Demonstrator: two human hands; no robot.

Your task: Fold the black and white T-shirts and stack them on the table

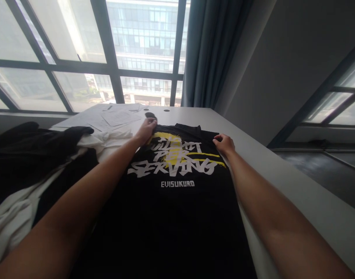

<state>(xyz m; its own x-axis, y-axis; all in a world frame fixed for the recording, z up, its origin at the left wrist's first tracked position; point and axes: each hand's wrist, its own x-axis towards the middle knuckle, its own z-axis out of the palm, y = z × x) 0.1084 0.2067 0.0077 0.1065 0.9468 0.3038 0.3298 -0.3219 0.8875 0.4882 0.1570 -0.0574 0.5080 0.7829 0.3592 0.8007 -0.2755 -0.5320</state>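
Black T-shirt (177, 201): top print line hidden under left hand (147, 130).

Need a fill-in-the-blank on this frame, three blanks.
1. Both hands grip a ____ T-shirt with white and yellow print.
2. The left hand and right hand hold the shirt's ____ end.
3. The clothes pile lies to the shirt's ____.
Missing: black; far; left

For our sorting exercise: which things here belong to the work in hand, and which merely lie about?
In hand: black printed T-shirt, left hand, right hand.
Lying about: heap of black and white clothes, papers, curtain.
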